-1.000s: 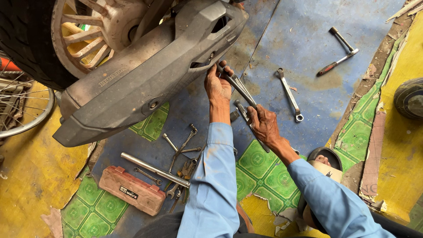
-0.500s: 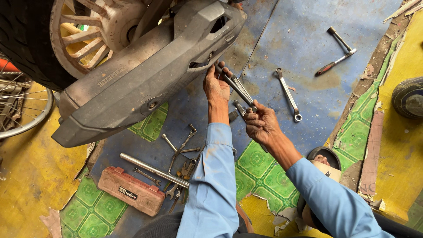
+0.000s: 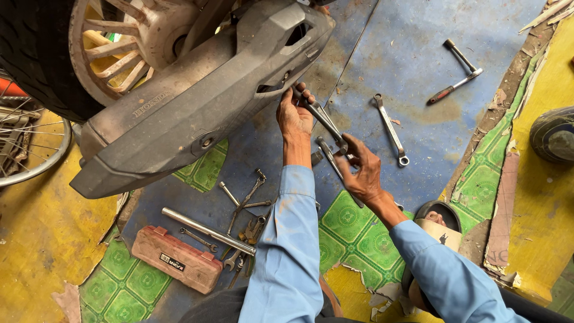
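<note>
With both sleeved arms reaching up, the left hand (image 3: pixel 294 116) curls its fingers around the head of a long wrench (image 3: pixel 321 119) against the lower edge of the grey exhaust cover (image 3: pixel 197 113), while the right hand (image 3: pixel 363 173) grips the handle lower down.

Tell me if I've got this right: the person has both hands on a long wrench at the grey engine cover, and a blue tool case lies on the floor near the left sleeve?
Not quite: the tool case is red, not blue, as the head view shows. The rest holds: left hand and right hand are on the long wrench at the grey engine cover.
</note>
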`<action>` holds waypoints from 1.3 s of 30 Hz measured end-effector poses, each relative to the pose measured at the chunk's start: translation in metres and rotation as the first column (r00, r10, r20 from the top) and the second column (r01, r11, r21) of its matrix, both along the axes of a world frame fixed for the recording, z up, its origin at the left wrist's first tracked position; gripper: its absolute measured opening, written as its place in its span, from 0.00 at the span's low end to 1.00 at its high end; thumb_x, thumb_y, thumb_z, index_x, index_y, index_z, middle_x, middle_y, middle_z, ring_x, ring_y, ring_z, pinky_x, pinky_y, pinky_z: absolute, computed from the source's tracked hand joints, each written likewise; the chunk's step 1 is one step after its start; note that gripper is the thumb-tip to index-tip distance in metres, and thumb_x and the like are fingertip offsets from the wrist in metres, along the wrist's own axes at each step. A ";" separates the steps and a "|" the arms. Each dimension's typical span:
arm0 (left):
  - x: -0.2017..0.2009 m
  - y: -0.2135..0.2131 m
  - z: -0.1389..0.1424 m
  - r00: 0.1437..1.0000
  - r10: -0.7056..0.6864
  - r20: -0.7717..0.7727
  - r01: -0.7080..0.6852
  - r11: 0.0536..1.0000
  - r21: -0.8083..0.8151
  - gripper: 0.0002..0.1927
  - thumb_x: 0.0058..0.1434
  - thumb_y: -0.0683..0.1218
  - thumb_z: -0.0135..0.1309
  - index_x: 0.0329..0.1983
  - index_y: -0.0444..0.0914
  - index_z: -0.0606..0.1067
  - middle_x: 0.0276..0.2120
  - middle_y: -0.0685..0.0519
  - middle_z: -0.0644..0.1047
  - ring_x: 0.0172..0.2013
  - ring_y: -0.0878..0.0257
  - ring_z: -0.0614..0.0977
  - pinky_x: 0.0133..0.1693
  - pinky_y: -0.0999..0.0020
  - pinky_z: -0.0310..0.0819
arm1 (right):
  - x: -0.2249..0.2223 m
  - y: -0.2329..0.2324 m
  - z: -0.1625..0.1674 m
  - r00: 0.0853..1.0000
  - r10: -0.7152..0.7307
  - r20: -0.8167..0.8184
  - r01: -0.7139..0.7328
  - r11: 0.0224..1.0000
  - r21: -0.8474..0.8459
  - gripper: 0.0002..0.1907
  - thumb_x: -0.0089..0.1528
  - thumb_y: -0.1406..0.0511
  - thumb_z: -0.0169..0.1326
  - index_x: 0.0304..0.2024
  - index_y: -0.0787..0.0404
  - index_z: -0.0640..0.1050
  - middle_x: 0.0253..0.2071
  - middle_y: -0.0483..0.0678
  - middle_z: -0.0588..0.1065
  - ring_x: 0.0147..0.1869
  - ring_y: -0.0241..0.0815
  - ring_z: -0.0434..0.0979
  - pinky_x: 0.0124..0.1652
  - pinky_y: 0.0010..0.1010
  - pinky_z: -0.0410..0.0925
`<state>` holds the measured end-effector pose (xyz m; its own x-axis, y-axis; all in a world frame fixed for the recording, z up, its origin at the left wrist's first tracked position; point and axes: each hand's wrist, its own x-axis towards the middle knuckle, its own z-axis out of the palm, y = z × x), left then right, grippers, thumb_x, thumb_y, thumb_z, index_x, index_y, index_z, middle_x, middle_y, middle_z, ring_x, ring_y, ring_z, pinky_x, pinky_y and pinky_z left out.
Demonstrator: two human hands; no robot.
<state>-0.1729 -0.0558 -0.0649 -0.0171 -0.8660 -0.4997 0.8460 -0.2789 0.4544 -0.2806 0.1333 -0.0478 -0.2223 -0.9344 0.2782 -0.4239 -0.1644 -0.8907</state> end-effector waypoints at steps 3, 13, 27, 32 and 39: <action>0.001 0.001 -0.001 1.000 -0.004 0.014 0.004 1.000 0.002 0.13 0.75 0.45 0.43 0.47 0.30 0.72 0.35 0.45 0.77 0.29 0.61 0.76 0.29 0.67 0.74 | 0.000 -0.001 -0.007 0.995 -0.061 -0.080 0.063 0.998 0.015 0.19 0.66 0.68 0.56 0.59 0.67 0.73 0.45 0.57 0.81 0.46 0.45 0.85 0.36 0.33 0.78; 0.003 0.001 0.001 1.000 0.002 0.005 -0.002 1.000 -0.003 0.13 0.74 0.44 0.42 0.45 0.29 0.72 0.35 0.44 0.77 0.30 0.60 0.76 0.30 0.67 0.76 | -0.012 -0.027 -0.021 0.798 -0.266 0.541 0.038 0.917 0.396 0.26 0.73 0.51 0.43 0.36 0.67 0.76 0.25 0.53 0.78 0.23 0.40 0.79 0.21 0.28 0.69; 0.001 0.000 -0.001 1.000 0.010 0.014 -0.010 0.999 -0.032 0.11 0.73 0.44 0.46 0.46 0.29 0.73 0.35 0.44 0.77 0.30 0.61 0.77 0.30 0.68 0.75 | -0.027 -0.040 -0.023 -0.127 -0.578 0.806 -0.504 0.738 0.450 0.22 0.72 0.54 0.50 0.39 0.70 0.74 0.22 0.46 0.73 0.17 0.26 0.63 0.14 0.15 0.57; 0.004 -0.001 -0.003 1.000 0.008 0.001 -0.008 0.999 -0.045 0.11 0.73 0.44 0.45 0.47 0.30 0.73 0.34 0.45 0.78 0.29 0.62 0.76 0.29 0.68 0.73 | -0.015 -0.041 -0.015 0.244 -0.620 0.746 -0.367 0.653 0.663 0.22 0.69 0.50 0.46 0.44 0.63 0.69 0.32 0.54 0.77 0.19 0.36 0.72 0.16 0.22 0.64; 0.003 -0.002 -0.003 1.000 0.008 -0.014 -0.009 1.000 -0.025 0.11 0.73 0.43 0.45 0.46 0.29 0.73 0.34 0.45 0.77 0.29 0.62 0.75 0.29 0.68 0.72 | 0.003 -0.016 -0.013 0.968 -0.214 -0.132 0.239 0.946 0.217 0.25 0.69 0.53 0.56 0.56 0.67 0.67 0.48 0.60 0.76 0.37 0.47 0.82 0.34 0.36 0.75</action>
